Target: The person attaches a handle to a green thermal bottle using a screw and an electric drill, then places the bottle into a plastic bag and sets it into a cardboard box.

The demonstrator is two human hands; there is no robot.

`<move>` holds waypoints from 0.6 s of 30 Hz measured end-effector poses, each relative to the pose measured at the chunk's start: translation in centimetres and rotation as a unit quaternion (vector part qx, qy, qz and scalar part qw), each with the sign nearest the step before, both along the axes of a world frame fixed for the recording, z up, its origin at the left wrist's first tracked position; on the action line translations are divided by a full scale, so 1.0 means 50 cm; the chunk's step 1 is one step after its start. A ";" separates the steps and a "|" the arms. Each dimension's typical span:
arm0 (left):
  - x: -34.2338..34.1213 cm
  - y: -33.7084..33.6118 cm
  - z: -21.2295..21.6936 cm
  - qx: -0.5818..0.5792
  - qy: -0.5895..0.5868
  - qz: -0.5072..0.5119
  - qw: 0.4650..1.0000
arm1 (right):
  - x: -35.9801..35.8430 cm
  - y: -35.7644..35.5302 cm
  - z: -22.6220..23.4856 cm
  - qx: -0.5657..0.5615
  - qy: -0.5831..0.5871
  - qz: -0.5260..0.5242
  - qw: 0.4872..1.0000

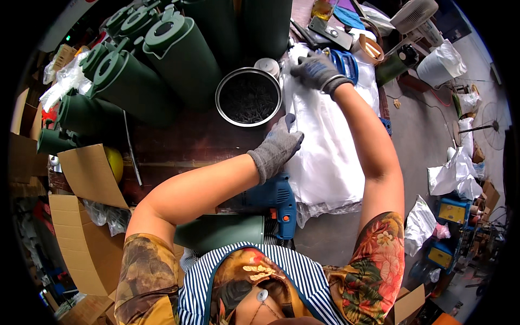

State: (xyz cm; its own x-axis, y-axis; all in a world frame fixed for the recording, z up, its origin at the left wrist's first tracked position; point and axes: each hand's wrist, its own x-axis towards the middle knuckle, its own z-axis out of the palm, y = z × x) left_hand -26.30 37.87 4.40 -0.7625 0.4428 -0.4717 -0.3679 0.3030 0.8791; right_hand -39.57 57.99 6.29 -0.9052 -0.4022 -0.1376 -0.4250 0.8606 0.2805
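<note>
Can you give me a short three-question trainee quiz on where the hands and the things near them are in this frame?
1. True or false: both gloved hands, the left hand and the right hand, rest on the stack of clear plastic bags.
2. What lies right beside the left hand, on its far side? A) a round metal bowl of dark small parts B) a pair of scissors C) a red bucket
3. Fill in: the blue power drill lies under the person's ____ forearm.

Key: 1 true. 2 A, the round metal bowl. 3 left.
</note>
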 end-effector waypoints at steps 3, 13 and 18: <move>-0.004 0.017 -0.007 0.027 -0.050 0.011 0.998 | 0.003 0.031 0.005 -0.034 0.092 -0.003 0.995; 0.012 0.020 -0.054 0.195 0.030 0.034 0.980 | -0.078 -0.010 -0.023 -0.058 -0.045 0.002 0.997; -0.014 0.049 -0.062 0.169 0.038 0.088 0.981 | -0.097 -0.015 -0.035 -0.111 -0.066 0.004 0.992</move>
